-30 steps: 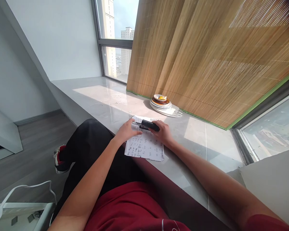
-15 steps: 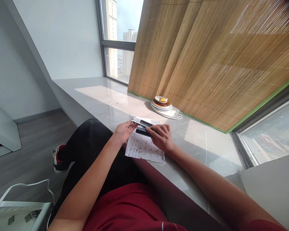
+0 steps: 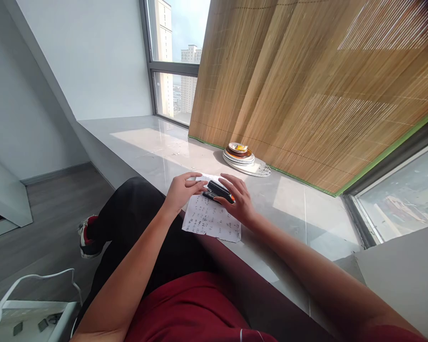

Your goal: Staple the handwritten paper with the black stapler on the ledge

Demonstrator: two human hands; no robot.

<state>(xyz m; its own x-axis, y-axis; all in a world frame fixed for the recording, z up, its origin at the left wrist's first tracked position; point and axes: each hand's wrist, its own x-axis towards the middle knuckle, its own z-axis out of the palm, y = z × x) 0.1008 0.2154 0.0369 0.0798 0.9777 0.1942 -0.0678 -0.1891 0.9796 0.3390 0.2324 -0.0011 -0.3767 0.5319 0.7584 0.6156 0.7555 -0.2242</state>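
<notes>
A black stapler [image 3: 219,191] lies on a sheet of paper [image 3: 210,219] with handwriting, near the front edge of the grey ledge. My left hand [image 3: 183,191] is at the stapler's left end, fingers apart, with nothing visible in its grasp. On the right side, my right hand [image 3: 238,195] is spread around the stapler's right end, thumb low and fingers above, not closed on it. Something small and orange shows beside the right fingers. The upper part of the paper is partly covered by the hands and stapler.
A stack of plates [image 3: 238,157] stands on an oval platter farther back on the ledge [image 3: 142,142], by the bamboo blind [image 3: 264,80]. My bent knee [image 3: 137,190] is beside the ledge. A white cable [image 3: 39,275] hangs at lower left.
The stapler has come down onto the paper and its two halves lie closer together. Both hands have loosened from it, and the fingers have spread. The paper has shifted slightly left.
</notes>
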